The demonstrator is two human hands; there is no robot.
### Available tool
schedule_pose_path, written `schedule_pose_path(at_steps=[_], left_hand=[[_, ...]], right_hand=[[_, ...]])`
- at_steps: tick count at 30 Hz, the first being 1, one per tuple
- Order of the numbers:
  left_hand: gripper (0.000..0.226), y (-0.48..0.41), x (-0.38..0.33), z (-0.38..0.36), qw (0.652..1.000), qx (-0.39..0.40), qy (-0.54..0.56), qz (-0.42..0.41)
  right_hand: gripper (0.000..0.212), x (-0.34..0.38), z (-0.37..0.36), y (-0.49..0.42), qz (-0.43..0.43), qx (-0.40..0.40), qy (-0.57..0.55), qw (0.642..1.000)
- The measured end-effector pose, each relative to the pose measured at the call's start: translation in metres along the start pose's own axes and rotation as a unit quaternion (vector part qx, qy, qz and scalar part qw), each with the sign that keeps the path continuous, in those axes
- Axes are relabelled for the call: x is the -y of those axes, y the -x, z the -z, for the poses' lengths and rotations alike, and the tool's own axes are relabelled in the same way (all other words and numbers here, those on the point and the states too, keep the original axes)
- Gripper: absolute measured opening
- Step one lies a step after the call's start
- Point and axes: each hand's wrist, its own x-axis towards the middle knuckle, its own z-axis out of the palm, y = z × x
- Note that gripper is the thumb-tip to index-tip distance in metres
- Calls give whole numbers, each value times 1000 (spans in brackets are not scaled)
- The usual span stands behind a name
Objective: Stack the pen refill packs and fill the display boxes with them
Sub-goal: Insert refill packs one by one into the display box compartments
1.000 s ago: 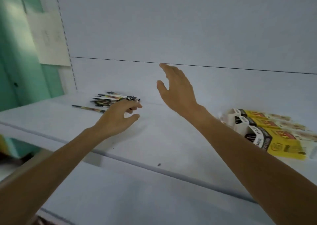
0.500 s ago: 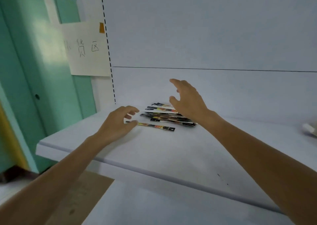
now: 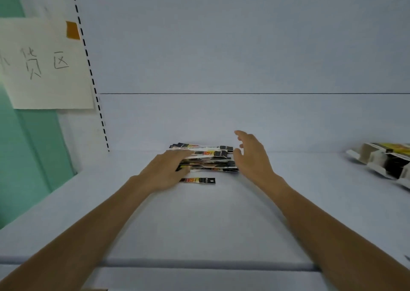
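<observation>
My flat left hand (image 3: 168, 171) steadies the refill-pack pile (image 3: 209, 159) while my spread right hand (image 3: 253, 157) flanks its end, probably to square it.

**Views:** one, head camera, wide-angle, worn on the person's head.
**Facing:** forward and slightly downward onto a white shelf (image 3: 221, 224). The shelf's front edge crosses the bottom of the frame, and the back panel (image 3: 244, 46) fills the upper half.
**Range:** close, at arm's reach. The left hand (image 3: 165, 173) and right hand (image 3: 253, 157) sit at frame centre, either side of the pile of refill packs (image 3: 208, 159).
**Margins:** the display boxes (image 3: 386, 162) are cut off by the right edge. A paper sign (image 3: 44, 64) and green wall (image 3: 33, 157) occupy the left edge.
**Distortion:** the slotted upright at left bows.
</observation>
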Motion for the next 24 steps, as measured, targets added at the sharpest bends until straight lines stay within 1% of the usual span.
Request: schedule_pose_path(at_steps=[1,3,5,7,11,14,16,18,21,24], left_hand=[[50,0,1,-4,1000,-3,-22,2],[48,-2,1,-8,998,-32,-62,1],[38,-5,2,-7,993,-72,-92,-12],[32,-6,3,-7,990,-89,-105,-26],[23,-3,3,-7,988,-143,-48,-28],[14,1,3,-1,987,-158,-8,-1],[15,2,4,3,981,-190,29,13],[19,2,6,7,972,-211,99,36],[24,2,8,9,958,-207,183,72],[18,3,7,11,956,-195,201,85]], right_hand=[[49,-6,-1,3,0,7,15,1000],[49,-16,0,5,-3,4,35,999],[49,-20,3,1,-7,-17,32,999],[48,-19,2,-2,-6,-28,30,999],[45,-19,-1,-1,6,-26,32,999],[43,-18,-1,0,17,-30,28,999],[41,-17,0,0,30,-41,29,998],[39,-16,-1,1,45,-51,29,997],[30,-12,-3,3,79,-53,30,995],[18,-2,-8,9,140,-26,29,989]])
